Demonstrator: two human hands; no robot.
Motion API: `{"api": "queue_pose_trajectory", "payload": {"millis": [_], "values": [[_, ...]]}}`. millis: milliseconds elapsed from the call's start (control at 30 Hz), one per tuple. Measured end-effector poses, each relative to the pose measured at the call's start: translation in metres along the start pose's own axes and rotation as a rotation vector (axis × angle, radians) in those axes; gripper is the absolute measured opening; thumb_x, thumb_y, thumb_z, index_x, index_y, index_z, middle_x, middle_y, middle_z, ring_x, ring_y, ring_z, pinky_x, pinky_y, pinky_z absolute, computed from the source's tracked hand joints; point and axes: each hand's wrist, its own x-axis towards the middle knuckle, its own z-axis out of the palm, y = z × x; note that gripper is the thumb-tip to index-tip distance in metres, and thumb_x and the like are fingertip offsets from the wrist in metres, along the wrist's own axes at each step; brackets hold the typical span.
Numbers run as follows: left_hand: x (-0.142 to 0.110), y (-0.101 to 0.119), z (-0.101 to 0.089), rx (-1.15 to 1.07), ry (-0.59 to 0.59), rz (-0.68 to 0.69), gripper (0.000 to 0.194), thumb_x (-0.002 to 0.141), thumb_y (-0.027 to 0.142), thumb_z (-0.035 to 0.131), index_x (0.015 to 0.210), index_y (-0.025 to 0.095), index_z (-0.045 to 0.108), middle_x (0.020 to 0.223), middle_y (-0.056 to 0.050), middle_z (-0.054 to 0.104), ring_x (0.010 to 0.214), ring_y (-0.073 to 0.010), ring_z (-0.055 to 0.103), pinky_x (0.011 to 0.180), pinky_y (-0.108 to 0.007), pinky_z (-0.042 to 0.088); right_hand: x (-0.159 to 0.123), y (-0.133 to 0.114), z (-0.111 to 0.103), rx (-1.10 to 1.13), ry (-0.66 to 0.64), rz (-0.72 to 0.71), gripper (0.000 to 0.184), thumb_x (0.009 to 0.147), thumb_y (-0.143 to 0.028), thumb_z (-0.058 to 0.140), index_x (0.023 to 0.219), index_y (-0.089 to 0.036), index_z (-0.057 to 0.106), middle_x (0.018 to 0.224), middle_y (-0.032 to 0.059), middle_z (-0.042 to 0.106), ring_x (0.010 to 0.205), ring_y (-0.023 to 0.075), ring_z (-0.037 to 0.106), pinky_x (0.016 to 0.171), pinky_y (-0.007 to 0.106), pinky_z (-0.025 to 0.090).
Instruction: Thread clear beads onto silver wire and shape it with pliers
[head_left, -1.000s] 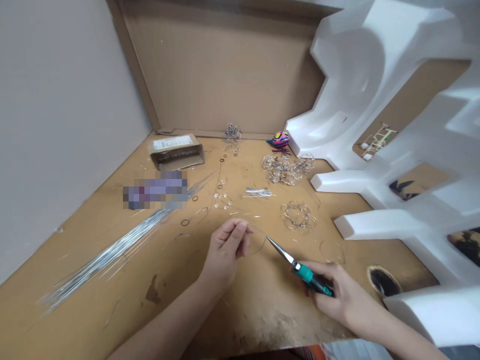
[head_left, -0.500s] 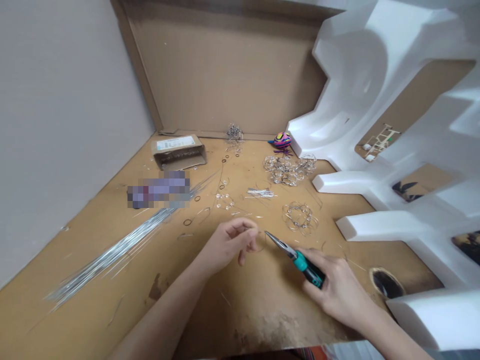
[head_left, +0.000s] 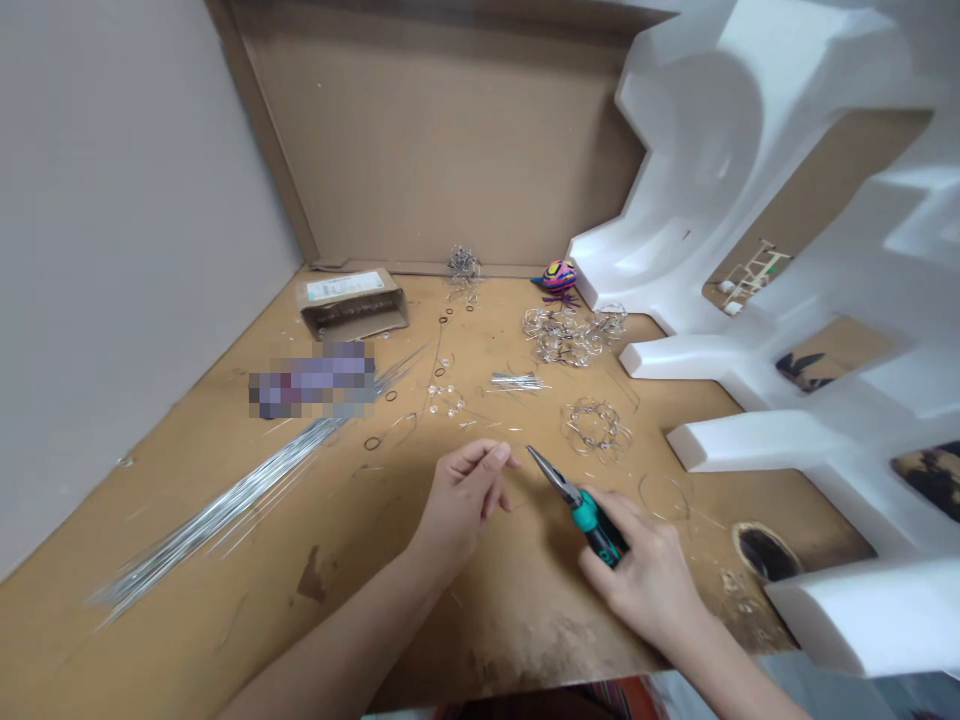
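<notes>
In the head view, the white label on your cardboard box is too small to read. Your right hand grips teal-handled needle-nose pliers, their tips near your half-curled left hand; you cannot tell whether it holds anything. Both are over the tan bench, with white foam packing to the right.

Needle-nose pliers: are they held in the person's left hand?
No, the needle-nose pliers with teal and black grips are gripped in the right hand.
</notes>
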Motion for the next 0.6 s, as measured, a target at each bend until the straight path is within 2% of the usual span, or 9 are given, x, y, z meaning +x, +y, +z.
{"api": "queue_pose_trajectory", "payload": {"millis": [167, 267, 367, 467, 600], "values": [[0.001, -0.001, 0.0, -0.13, 0.011, -0.06, 0.021, 0.078, 0.033, 0.056, 0.067, 0.016, 0.061, 0.03, 0.011, 0.029, 0.03, -0.0032, 0.023, 0.046, -0.02, 0.041, 0.002, -0.005, 0.015, 0.017, 0.08, 0.022, 0.041, 0.068, -0.021, 0.048, 0.108, -0.016, 0.054, 0.093, 0.009, 0.065, 0.076, 0.0208, 0.063, 0.069, 0.032, 0.05], [0.002, -0.003, -0.004, -0.115, 0.011, -0.056, 0.021, 0.079, 0.035, 0.055, 0.07, 0.017, 0.062, 0.031, 0.011, 0.031, 0.031, -0.0035, 0.025, 0.049, -0.021, 0.043, 0.004, -0.003, 0.018, 0.032, 0.096, 0.012, 0.042, 0.069, -0.02, 0.048, 0.11, -0.015, 0.053, 0.094, 0.0093, 0.063, 0.079, 0.0208, 0.062, 0.07, 0.032, 0.049], [0.006, -0.003, -0.011, -0.016, -0.017, 0.014, 0.022, 0.079, 0.035, 0.055, 0.073, 0.016, 0.063, 0.033, 0.01, 0.032, 0.034, -0.0046, 0.028, 0.049, -0.022, 0.044, 0.01, 0.004, 0.01, 0.074, 0.012, -0.023, 0.045, 0.067, -0.017, 0.048, 0.112, -0.015, 0.051, 0.095, 0.0083, 0.061, 0.083, 0.0202, 0.06, 0.073, 0.031, 0.048], [0.011, 0.0, -0.02, 0.021, -0.025, 0.051, 0.022, 0.08, 0.035, 0.054, 0.071, 0.016, 0.061, 0.034, 0.01, 0.03, 0.034, -0.0042, 0.025, 0.049, -0.021, 0.044, 0.017, 0.016, -0.004, 0.098, -0.103, -0.043, 0.052, 0.064, -0.014, 0.046, 0.116, -0.016, 0.048, 0.103, 0.0081, 0.058, 0.092, 0.0206, 0.057, 0.081, 0.031, 0.045], [0.012, 0.004, -0.023, 0.042, -0.078, 0.065, 0.022, 0.08, 0.035, 0.053, 0.071, 0.017, 0.061, 0.035, 0.01, 0.029, 0.034, -0.0042, 0.026, 0.049, -0.021, 0.043, 0.022, 0.021, -0.013, -0.093, -0.196, 0.053, 0.05, 0.068, -0.019, 0.048, 0.118, -0.02, 0.049, 0.104, 0.0074, 0.059, 0.083, 0.0225, 0.059, 0.073, 0.034, 0.045]]}}
